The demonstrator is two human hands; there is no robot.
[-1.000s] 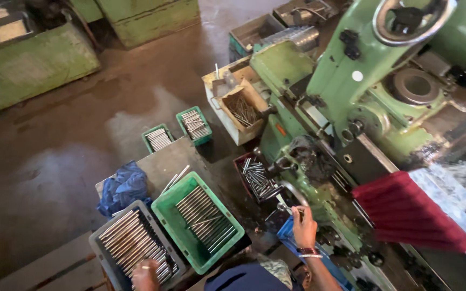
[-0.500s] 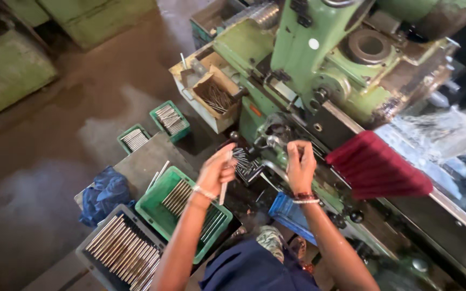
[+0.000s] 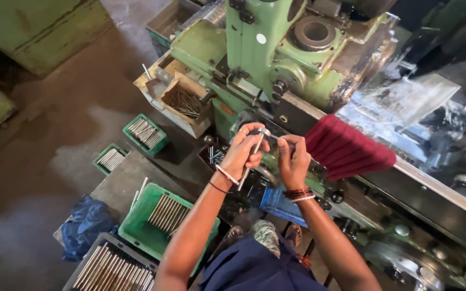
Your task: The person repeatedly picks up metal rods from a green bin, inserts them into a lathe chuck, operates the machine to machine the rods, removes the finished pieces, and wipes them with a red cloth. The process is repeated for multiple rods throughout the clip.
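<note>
The fingers of the left hand [image 3: 242, 152] were closed around a metal rod [image 3: 253, 156], held up before the green machine [image 3: 276, 59]. The right hand [image 3: 292, 160] pinched its upper end. Many rods lay in the green tray [image 3: 136, 226] below.

hands [image 3: 268, 153]: 2 | green trays [image 3: 136, 226]: 3 | grey crates [image 3: 101, 245]: 1 | cardboard boxes [image 3: 182, 102]: 1
</note>
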